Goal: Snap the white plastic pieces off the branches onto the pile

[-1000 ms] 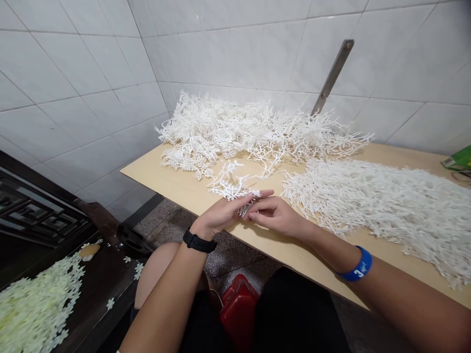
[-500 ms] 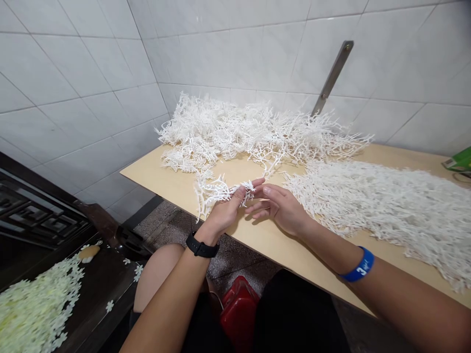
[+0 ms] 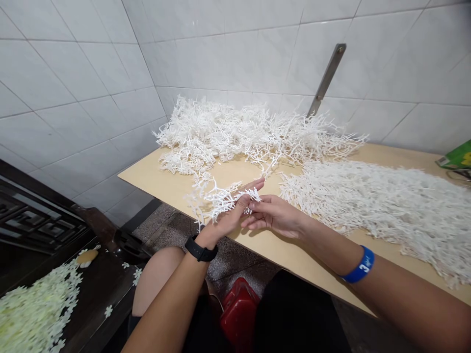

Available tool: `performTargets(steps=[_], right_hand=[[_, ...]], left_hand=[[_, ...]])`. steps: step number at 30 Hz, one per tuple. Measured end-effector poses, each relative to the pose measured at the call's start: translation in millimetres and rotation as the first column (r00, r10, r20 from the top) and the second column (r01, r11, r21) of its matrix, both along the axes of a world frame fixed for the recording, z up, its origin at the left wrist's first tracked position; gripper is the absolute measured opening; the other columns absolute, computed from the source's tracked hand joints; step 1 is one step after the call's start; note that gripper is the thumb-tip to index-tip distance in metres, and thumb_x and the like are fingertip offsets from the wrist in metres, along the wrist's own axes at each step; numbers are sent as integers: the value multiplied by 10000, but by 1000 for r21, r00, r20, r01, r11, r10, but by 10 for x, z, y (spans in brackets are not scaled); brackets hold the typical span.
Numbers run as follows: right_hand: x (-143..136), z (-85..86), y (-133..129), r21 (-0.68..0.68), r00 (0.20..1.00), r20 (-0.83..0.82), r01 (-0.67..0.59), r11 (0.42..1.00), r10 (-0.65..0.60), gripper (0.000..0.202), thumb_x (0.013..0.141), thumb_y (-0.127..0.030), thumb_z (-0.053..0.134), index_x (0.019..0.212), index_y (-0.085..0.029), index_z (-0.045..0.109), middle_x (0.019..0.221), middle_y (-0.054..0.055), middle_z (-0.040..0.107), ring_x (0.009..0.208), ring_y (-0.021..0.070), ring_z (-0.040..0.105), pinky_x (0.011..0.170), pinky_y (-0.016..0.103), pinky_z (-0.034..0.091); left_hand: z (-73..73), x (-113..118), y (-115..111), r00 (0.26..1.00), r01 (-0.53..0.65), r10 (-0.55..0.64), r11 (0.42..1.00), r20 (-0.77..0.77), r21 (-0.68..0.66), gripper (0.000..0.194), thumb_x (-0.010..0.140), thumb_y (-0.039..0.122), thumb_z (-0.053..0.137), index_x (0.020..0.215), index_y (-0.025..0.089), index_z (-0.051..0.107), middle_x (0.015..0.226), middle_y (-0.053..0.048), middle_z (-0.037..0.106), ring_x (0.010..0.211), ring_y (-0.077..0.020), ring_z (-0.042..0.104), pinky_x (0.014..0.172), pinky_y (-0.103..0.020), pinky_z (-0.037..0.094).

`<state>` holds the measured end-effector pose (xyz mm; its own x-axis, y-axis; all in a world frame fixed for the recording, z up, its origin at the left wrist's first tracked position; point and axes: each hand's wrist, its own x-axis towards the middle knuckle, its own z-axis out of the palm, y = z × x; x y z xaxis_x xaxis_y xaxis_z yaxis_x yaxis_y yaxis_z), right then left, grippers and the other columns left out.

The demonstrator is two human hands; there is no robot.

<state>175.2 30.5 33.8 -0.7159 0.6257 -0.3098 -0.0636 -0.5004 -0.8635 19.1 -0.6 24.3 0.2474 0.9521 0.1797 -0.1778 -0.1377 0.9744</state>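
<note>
White branching sprigs (image 3: pixel 217 198) lie across my left hand (image 3: pixel 232 215), with my thumb pressed down on them. Their ends spread out over the table's front edge on the left. My right hand (image 3: pixel 277 215) is at the right end of the sprigs, its thumb and index finger pinched at their tips and its other fingers curved below. Behind the hands is a tangled heap of white branching pieces (image 3: pixel 235 132). To the right lies a flatter, wide layer of similar white pieces (image 3: pixel 382 201).
The pale wooden table (image 3: pixel 147 171) stands against a tiled wall, with a metal bar (image 3: pixel 327 78) behind it. A green packet (image 3: pixel 456 156) is at the far right. Pale flower pieces (image 3: pixel 40 304) lie on dark furniture at lower left, and a red object (image 3: pixel 240 309) is below.
The sprigs and my left hand have shifted slightly down and right. My right thumb and index finger have closed in on the tips of the sprigs. The view has moved a little.
</note>
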Motion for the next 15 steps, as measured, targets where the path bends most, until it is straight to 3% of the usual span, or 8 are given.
performTargets(steps=[5, 12, 13, 15], right_hand=[[-18, 1, -27, -38, 1000, -2, 4, 999, -4, 60, 890, -152, 647, 867, -98, 658, 750, 78, 719, 649, 126, 704, 637, 221, 616], [21, -9, -59, -33, 996, 43, -79, 996, 80, 79, 880, -191, 653, 879, -112, 650, 725, 72, 695, 641, 139, 684, 625, 265, 618], [24, -8, -61, -12, 996, 38, -80, 997, 81, 67, 866, -181, 661, 869, -116, 647, 723, 67, 690, 647, 137, 681, 638, 267, 617], [18, -2, -63, 27, 995, 29, -101, 994, 101, 80, 856, -187, 659, 819, -119, 639, 707, 56, 672, 622, 128, 662, 630, 266, 611]], left_hand=[[15, 13, -33, 996, 88, -86, 994, -34, 58, 489, 888, 526, 599, 1294, 258, 643, 1437, -77, 555, 1364, -276, 467, 1184, -398, 286], [24, 44, -51, 989, 140, -138, 990, -54, 24, 530, 883, 554, 587, 1340, 286, 599, 1436, -80, 554, 1365, -295, 464, 1146, -428, 339], [23, 35, -53, 988, 139, -137, 990, -76, 19, 529, 881, 557, 588, 1333, 283, 607, 1384, -85, 602, 1308, -285, 524, 1113, -407, 379], [16, 6, -55, 984, 144, -150, 987, -97, -66, 560, 878, 585, 574, 1341, 272, 603, 1104, -93, 743, 998, -242, 693, 945, -363, 496]])
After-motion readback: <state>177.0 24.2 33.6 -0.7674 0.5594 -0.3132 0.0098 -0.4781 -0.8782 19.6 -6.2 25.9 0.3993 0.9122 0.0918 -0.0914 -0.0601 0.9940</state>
